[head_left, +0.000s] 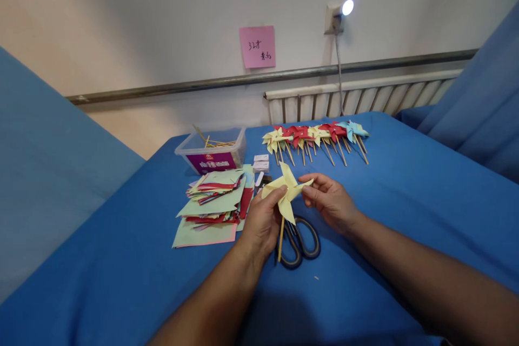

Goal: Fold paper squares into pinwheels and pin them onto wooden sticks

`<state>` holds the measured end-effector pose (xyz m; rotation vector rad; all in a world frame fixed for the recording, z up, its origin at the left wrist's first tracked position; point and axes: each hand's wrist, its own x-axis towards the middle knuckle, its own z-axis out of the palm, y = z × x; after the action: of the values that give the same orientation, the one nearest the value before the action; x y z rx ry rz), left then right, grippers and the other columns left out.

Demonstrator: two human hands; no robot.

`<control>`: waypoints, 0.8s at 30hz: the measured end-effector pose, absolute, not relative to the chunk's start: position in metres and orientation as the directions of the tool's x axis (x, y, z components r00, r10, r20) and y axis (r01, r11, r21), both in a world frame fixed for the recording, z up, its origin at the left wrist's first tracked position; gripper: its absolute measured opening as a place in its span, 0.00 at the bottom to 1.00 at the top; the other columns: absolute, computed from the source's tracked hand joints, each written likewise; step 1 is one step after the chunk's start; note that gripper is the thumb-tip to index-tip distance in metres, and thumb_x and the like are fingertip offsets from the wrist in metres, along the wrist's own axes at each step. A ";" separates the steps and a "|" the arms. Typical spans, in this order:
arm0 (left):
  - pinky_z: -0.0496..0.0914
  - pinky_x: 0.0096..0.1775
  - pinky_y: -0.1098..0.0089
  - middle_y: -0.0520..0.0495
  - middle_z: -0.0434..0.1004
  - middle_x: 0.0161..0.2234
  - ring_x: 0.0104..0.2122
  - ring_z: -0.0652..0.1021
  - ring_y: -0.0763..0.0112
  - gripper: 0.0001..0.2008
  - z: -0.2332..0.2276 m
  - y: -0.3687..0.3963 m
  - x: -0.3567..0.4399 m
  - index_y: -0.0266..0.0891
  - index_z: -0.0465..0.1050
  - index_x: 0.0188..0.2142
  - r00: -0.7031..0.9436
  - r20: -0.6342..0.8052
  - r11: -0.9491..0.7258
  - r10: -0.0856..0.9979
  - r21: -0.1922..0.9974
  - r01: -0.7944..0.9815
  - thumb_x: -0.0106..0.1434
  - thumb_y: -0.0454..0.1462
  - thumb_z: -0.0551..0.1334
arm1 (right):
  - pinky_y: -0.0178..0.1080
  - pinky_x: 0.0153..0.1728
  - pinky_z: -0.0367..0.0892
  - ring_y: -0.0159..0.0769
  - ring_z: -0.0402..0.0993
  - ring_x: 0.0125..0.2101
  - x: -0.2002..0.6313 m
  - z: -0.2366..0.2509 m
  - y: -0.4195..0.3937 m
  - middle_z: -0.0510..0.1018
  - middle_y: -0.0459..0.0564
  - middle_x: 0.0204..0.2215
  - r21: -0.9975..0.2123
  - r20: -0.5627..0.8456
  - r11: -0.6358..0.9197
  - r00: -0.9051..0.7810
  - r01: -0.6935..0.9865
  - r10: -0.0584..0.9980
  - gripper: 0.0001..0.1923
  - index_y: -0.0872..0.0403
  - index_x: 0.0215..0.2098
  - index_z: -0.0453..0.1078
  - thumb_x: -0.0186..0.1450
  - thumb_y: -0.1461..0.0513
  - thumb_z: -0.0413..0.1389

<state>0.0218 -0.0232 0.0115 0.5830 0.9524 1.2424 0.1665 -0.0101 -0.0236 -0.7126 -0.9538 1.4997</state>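
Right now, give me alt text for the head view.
Both hands, left hand and right hand, hold a yellow paper pinwheel over scissors on a blue cloth; paper stack left, finished pinwheels behind.

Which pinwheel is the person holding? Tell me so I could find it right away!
Look at the blue table; near its middle, just above the scissors, both hands meet. The left hand and right hand hold a yellow pinwheel on a wooden stick. It is alone; the other pinwheels lie in a row farther back.

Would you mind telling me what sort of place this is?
Probably a makeshift indoor craft station: a table under blue cloth set against a wall with a radiator, bearing a stack of cut coloured paper and a row of finished pinwheels.
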 end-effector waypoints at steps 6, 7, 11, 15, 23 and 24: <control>0.69 0.25 0.71 0.48 0.79 0.25 0.21 0.76 0.70 0.15 0.012 -0.022 0.021 0.33 0.74 0.39 0.032 -0.289 0.261 0.957 0.808 -0.527 0.50 0.34 0.70 | 0.32 0.25 0.61 0.26 0.66 0.22 0.169 -0.021 -0.009 0.74 0.43 0.22 -0.829 0.035 -0.072 -0.180 -0.554 0.983 0.12 0.54 0.35 0.77 0.56 0.57 0.67; 0.70 0.26 0.71 0.47 0.80 0.26 0.22 0.76 0.69 0.16 0.012 -0.022 0.021 0.33 0.74 0.39 0.027 -0.288 0.259 0.957 0.808 -0.529 0.50 0.34 0.70 | 0.32 0.25 0.61 0.26 0.66 0.22 0.169 -0.021 -0.009 0.74 0.43 0.22 -0.825 0.026 -0.086 -0.190 -0.559 0.981 0.13 0.53 0.37 0.77 0.55 0.57 0.67; 0.69 0.28 0.70 0.47 0.80 0.27 0.23 0.77 0.69 0.17 0.011 -0.021 0.021 0.34 0.75 0.38 0.006 -0.266 0.229 0.964 0.821 -0.523 0.48 0.36 0.72 | 0.32 0.25 0.61 0.26 0.66 0.22 0.167 -0.020 -0.010 0.74 0.42 0.23 -0.842 0.031 -0.097 -0.228 -0.531 0.973 0.16 0.53 0.38 0.77 0.52 0.58 0.69; 0.69 0.29 0.70 0.47 0.80 0.27 0.23 0.77 0.69 0.17 0.010 -0.021 0.021 0.33 0.75 0.38 0.043 -0.237 0.226 0.971 0.837 -0.498 0.48 0.37 0.72 | 0.33 0.25 0.61 0.27 0.65 0.21 0.164 -0.020 -0.011 0.74 0.43 0.22 -0.869 0.052 -0.053 -0.199 -0.492 0.979 0.13 0.54 0.32 0.76 0.52 0.57 0.69; 0.70 0.31 0.70 0.46 0.80 0.29 0.26 0.77 0.69 0.16 0.006 -0.022 0.022 0.33 0.76 0.38 0.087 -0.221 0.235 0.971 0.842 -0.486 0.51 0.37 0.71 | 0.31 0.23 0.59 0.25 0.64 0.20 0.165 -0.023 -0.007 0.72 0.41 0.19 -0.842 0.064 -0.027 -0.150 -0.539 0.987 0.12 0.53 0.30 0.73 0.52 0.57 0.69; 0.70 0.31 0.70 0.45 0.80 0.29 0.25 0.77 0.69 0.16 0.006 -0.022 0.022 0.33 0.76 0.38 0.091 -0.226 0.241 0.970 0.840 -0.486 0.51 0.37 0.71 | 0.31 0.23 0.59 0.25 0.64 0.20 0.165 -0.022 -0.007 0.72 0.41 0.20 -0.838 0.061 -0.030 -0.149 -0.546 0.987 0.13 0.53 0.30 0.73 0.52 0.56 0.69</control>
<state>0.0217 -0.0217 0.0062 0.6708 0.9110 1.2118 0.1652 -0.0067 -0.0223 -0.6791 -0.8850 1.5312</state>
